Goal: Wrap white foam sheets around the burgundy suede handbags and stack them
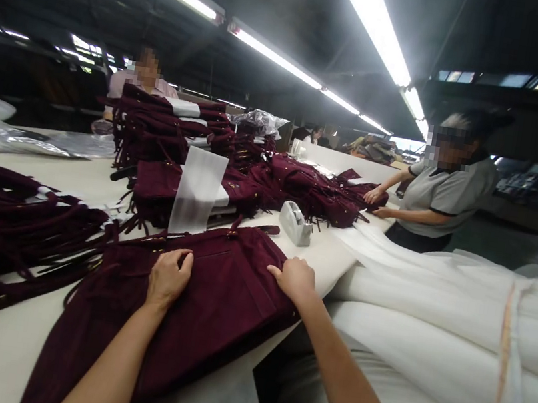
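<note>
A maroon fabric bag (212, 307) lies flat on the pale table in front of me, with a slit-like seam across its upper part. My left hand (169, 278) is closed over the cloth on the bag's left side; its fingertips are hidden. At the right edge, my right hand (294, 279) grips the bag, thumb on top and fingers bent over the side. Just beyond the bag stands a grey tape dispenser (295, 223). A sheet of white translucent packing material (198, 191) stands upright against the stacked bags behind.
More maroon bags with straps (13, 224) lie at left; tall stacks (168, 132) rise ahead. White rolls of padding (423, 319) crowd the table's right edge. A co-worker (446, 194) handles maroon pieces at right; another person (146, 79) stands behind the stack. Clear plastic (55, 141) lies far left.
</note>
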Action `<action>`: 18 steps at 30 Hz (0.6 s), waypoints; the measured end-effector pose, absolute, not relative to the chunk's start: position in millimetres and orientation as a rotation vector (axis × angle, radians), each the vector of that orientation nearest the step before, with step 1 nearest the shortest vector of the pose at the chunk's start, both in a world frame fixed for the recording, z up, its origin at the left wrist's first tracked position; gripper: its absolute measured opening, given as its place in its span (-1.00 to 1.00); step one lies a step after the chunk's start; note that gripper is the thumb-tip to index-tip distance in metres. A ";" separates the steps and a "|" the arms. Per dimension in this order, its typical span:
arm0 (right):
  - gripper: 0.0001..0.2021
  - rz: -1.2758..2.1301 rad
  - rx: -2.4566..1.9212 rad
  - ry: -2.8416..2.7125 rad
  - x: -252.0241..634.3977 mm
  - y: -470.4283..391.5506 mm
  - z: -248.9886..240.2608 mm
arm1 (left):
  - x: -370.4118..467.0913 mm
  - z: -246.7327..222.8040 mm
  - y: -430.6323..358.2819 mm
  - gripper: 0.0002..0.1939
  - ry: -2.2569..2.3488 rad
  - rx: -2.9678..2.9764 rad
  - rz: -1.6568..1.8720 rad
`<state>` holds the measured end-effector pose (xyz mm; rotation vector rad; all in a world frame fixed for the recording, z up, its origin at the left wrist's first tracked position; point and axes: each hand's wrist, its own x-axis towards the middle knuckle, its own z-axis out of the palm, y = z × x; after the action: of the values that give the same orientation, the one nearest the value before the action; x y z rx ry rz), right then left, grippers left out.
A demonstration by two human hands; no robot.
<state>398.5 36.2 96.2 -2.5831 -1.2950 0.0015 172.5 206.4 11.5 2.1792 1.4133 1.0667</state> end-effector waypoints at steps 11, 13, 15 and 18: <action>-0.59 0.241 -2.109 -0.875 421.6 37.4 71.3 | 168.9 20.3 187.1 -0.66 1.299 2.170 1.139; -0.65 0.295 -2.022 -0.804 421.5 32.0 58.4 | 172.7 25.1 181.4 -0.66 1.183 2.213 1.182; -0.74 0.331 -1.949 -0.744 419.2 27.4 44.7 | 177.7 29.0 175.2 -0.66 1.051 2.267 1.210; -0.85 0.327 -1.876 -0.662 416.7 23.2 28.8 | 186.3 30.5 165.9 -0.66 0.819 2.362 1.202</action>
<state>416.7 23.2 28.8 -1.8760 -0.6617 0.3271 186.3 165.9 30.5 2.3625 0.8194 1.2016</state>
